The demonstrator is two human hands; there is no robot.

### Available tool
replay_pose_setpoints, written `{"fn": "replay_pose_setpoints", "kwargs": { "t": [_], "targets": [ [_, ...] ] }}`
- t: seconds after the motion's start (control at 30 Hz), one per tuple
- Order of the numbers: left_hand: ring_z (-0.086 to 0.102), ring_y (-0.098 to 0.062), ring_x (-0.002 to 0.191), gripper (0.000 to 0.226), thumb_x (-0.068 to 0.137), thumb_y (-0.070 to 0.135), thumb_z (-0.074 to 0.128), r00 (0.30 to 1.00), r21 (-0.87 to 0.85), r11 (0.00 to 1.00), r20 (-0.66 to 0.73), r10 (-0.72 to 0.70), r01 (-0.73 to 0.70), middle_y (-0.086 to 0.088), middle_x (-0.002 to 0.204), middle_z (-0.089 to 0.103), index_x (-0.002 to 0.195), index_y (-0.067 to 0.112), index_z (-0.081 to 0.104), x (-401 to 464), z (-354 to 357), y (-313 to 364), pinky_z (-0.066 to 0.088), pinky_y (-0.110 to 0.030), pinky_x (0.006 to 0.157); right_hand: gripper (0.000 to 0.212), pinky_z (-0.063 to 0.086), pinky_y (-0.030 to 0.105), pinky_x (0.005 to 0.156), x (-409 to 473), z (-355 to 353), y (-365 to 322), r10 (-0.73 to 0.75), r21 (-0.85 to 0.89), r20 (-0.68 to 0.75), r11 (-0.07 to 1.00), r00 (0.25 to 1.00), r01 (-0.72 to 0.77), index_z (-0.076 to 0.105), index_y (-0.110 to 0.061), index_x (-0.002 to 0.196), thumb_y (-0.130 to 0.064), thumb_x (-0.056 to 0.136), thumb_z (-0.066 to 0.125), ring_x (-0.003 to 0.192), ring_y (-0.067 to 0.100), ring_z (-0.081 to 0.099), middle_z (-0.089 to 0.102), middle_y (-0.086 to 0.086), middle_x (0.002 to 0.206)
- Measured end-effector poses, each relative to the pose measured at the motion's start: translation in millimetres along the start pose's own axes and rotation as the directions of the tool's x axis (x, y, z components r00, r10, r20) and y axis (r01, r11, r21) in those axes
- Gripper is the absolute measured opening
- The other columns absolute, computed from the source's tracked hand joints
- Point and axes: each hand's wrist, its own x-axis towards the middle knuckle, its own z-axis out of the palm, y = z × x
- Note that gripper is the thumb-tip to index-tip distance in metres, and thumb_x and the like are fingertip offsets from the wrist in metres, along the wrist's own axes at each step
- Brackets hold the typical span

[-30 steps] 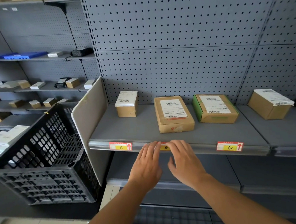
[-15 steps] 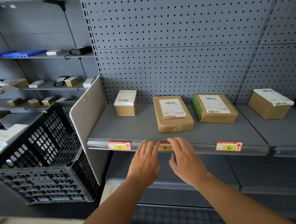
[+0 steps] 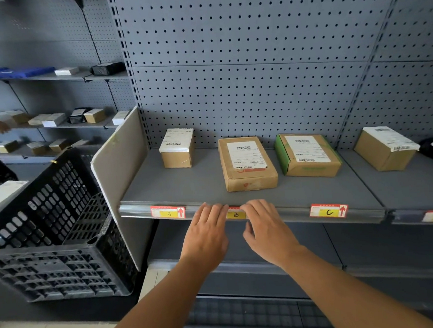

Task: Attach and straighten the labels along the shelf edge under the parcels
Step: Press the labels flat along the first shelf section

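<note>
Label B (image 3: pixel 235 214) on shelf edge strip (image 3: pixel 289 214), below middle parcel (image 3: pixel 247 163), long axis along strip. Left hand (image 3: pixel 206 236) and right hand (image 3: pixel 269 230) flank it, straight fingers pressing its two ends, nothing grasped. Both equally near. Labels A (image 3: pixel 168 212), C (image 3: pixel 328 210) already seated.
</note>
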Motion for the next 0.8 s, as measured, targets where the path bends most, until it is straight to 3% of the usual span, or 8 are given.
{"fn": "replay_pose_setpoints", "kwargs": {
  "t": [0.17,0.27,0.4,0.5,0.63,0.7,0.8],
  "targets": [
    [0.045,-0.024,0.13,0.062,0.083,0.023,0.062,0.999,0.015,1.0,-0.043,0.007,-0.006,-0.004,0.138,0.052,0.142,0.012,0.044,-0.7,7.3,-0.9,0.019,-0.039,0.119,0.036,0.047,0.036,0.1,0.0,0.5,0.4,0.002,-0.002,0.013,1.0,1.0,-0.002,0.056,-0.013,0.12,-0.01,0.085,0.061,0.11,0.022,0.051,0.056,0.001,0.115],
    [0.044,-0.024,0.131,0.064,0.083,0.022,0.062,0.999,0.023,0.999,-0.025,-0.025,0.025,-0.005,0.14,0.051,0.143,0.01,0.042,-3.4,7.5,4.0,0.026,-0.041,0.119,0.038,0.046,0.037,0.1,-0.9,2.5,-1.3,0.018,-0.003,0.04,1.0,0.999,-0.018,0.055,-0.013,0.121,-0.009,0.084,0.062,0.111,0.022,0.05,0.055,0.002,0.117],
    [0.042,-0.027,0.134,0.067,0.084,0.024,0.059,0.996,0.111,0.99,0.012,-0.083,0.082,-0.008,0.143,0.048,0.146,0.008,0.039,-5.2,4.6,15.2,0.024,-0.044,0.12,0.04,0.041,0.036,0.107,-2.5,-4.0,0.0,-0.023,0.083,0.054,0.996,0.998,0.018,0.051,-0.013,0.127,-0.012,0.088,0.059,0.117,0.022,0.045,0.052,0.002,0.125],
    [0.043,-0.03,0.131,0.069,0.082,0.026,0.062,0.994,0.13,0.986,0.0,-0.108,0.107,-0.011,0.139,0.047,0.145,0.007,0.04,1.3,5.5,39.4,0.029,-0.047,0.118,0.052,0.041,0.036,0.11,-22.2,-12.8,25.5,-0.103,0.095,-0.021,0.99,0.994,0.105,0.05,-0.012,0.135,-0.014,0.085,0.063,0.121,0.022,0.048,0.054,0.003,0.129],
    [0.049,-0.03,0.131,0.073,0.074,0.026,0.069,0.998,0.083,0.995,0.031,0.052,-0.054,-0.014,0.14,0.053,0.141,0.004,0.048,14.5,19.7,113.1,0.031,-0.044,0.117,0.072,0.035,0.041,0.118,-75.8,-25.0,96.1,-0.119,-0.008,-0.069,0.993,0.991,0.119,0.047,-0.006,0.144,-0.012,0.076,0.071,0.132,0.025,0.049,0.053,0.007,0.142],
    [0.046,-0.028,0.135,0.076,0.074,0.024,0.067,0.993,0.043,0.992,0.026,0.115,-0.116,-0.012,0.144,0.051,0.143,0.003,0.045,25.6,27.0,153.0,0.022,-0.041,0.118,0.081,0.027,0.043,0.121,-94.7,-33.7,133.9,-0.096,-0.066,-0.063,0.994,0.993,0.092,0.038,-0.004,0.151,-0.014,0.077,0.07,0.144,0.027,0.038,0.043,0.011,0.154],
    [0.034,-0.026,0.143,0.08,0.077,0.024,0.062,0.991,0.018,0.991,0.022,0.135,-0.135,-0.011,0.153,0.04,0.149,0.003,0.034,44.4,29.4,197.3,0.015,-0.04,0.123,0.087,0.027,0.046,0.121,-109.2,-47.8,171.1,-0.043,-0.103,-0.034,0.994,0.999,0.039,0.023,-0.004,0.156,-0.017,0.081,0.065,0.152,0.026,0.021,0.027,0.012,0.163]
  ]
}}
